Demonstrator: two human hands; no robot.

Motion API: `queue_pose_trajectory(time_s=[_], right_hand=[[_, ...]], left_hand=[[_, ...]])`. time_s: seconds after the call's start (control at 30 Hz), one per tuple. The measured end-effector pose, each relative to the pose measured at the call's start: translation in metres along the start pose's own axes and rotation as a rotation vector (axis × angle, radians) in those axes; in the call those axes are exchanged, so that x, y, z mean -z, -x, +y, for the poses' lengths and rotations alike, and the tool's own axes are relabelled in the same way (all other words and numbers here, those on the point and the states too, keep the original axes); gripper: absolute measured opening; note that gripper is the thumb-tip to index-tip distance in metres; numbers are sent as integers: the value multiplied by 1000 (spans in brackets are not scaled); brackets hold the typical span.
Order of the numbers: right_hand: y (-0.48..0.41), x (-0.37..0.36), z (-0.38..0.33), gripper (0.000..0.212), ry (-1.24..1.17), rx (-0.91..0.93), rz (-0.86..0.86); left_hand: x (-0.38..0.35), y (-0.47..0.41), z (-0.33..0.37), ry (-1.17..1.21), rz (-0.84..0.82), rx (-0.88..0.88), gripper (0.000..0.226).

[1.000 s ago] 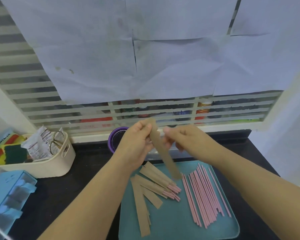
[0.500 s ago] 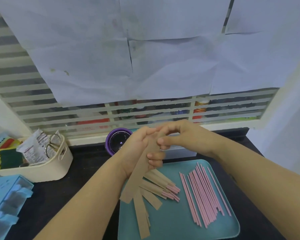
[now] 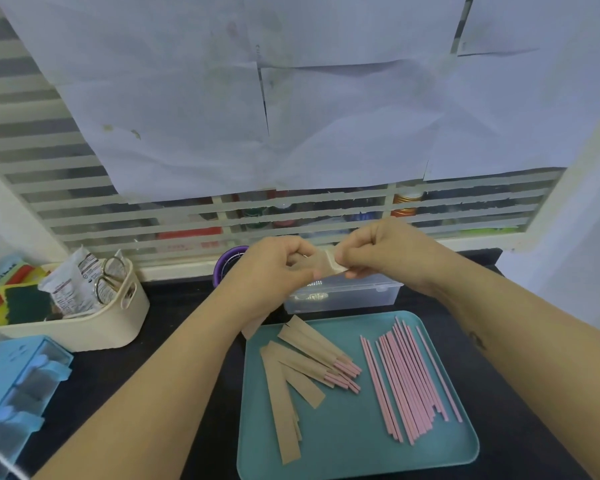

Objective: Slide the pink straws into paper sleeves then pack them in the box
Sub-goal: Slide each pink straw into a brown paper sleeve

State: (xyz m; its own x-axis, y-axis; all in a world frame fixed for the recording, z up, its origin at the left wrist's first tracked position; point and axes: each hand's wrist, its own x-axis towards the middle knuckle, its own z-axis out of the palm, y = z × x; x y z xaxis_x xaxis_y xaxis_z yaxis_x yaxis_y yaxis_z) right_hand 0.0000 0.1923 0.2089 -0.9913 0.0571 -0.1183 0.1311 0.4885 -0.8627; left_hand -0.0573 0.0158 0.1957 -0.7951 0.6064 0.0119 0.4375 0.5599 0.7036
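Note:
My left hand (image 3: 274, 263) and my right hand (image 3: 378, 249) both pinch the top end of one brown paper sleeve (image 3: 324, 265) above the clear plastic box (image 3: 343, 297). The sleeve's lower end (image 3: 250, 330) shows below my left wrist. On the teal tray (image 3: 354, 445) lie several loose pink straws (image 3: 406, 379) at the right, several sleeved straws (image 3: 316, 355) with pink tips in the middle, and empty paper sleeves (image 3: 281, 403) at the left.
A cream basket (image 3: 84, 323) with scissors, packets and sponges stands at the left. A blue drawer organiser (image 3: 11, 386) sits at the front left. A purple round container (image 3: 227, 263) is behind my left hand. The counter is black.
The sleeve swung from hanging down to the right to lying behind my left hand and wrist. Both hands came close together at its top end.

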Motion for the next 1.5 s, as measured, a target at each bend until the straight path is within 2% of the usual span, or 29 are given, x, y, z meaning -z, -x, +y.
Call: queue_pose_trajectory(time_s=[0.3,0.53,0.63,0.83,1.0,1.2,1.33,1.43,1.5], right_hand=[[0,-5,-2,8,157,48,45],[1,0,-5,3,70,51,-77],[3,-2,-5,8,34,41,-147],[5,-3,-10,16,7,-9,-149],[9,-6,-12,15,74,25,-137],[15,-2,-16,12,-17,-2,-247],[18,-1,-19,14,2,-6,-246],[18,-2,-20,13,45,-12,-211],[18,-3,-19,13,70,-18,-190]], left_hand=[[5,-2,-5,148,-157,4,4],[12,-2,-12,214,-199,41,7],[13,-1,-11,165,-204,23,7],[17,1,-9,94,-193,-18,9],[17,2,-15,230,-280,37,8],[21,2,-18,290,-420,9,12],[25,0,-12,259,-467,20,10],[27,-1,-9,184,-400,39,6],[27,-2,-4,35,-346,25,8]])
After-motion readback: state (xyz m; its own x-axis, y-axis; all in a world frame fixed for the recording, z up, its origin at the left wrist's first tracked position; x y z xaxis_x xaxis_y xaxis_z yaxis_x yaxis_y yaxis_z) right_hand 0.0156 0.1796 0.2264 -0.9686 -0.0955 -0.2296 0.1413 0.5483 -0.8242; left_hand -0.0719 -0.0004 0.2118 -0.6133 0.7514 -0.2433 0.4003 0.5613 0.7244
